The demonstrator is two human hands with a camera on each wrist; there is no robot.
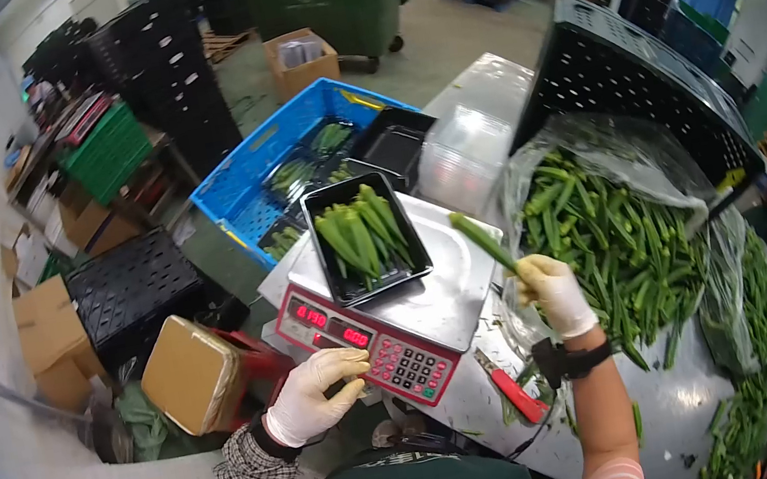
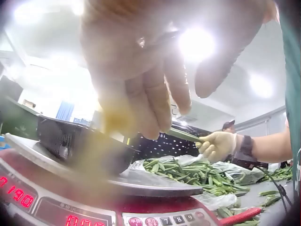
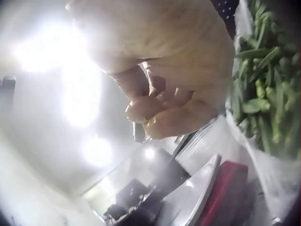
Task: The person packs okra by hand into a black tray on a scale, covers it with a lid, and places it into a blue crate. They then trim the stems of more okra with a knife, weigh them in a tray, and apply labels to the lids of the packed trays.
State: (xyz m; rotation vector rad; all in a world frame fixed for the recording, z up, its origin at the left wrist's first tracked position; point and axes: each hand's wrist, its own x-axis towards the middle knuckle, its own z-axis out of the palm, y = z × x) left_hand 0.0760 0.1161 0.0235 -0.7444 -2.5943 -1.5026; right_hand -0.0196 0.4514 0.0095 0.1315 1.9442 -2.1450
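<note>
In the head view the gloved right hand pinches one okra pod by its end, over the scale's right edge. A black tray with several okra pods sits on the metal plate of the red scale. The gloved left hand, its fingers loosely bent and holding nothing, hovers by the scale's lit display. The left wrist view shows the left hand close up and the okra pod in the right hand. Curled fingers of the right hand fill the right wrist view.
A large okra pile in a plastic bag spills from a tipped black crate on the right. Behind the scale are a blue crate with packed trays and clear lids. A red-handled knife lies at the scale's right.
</note>
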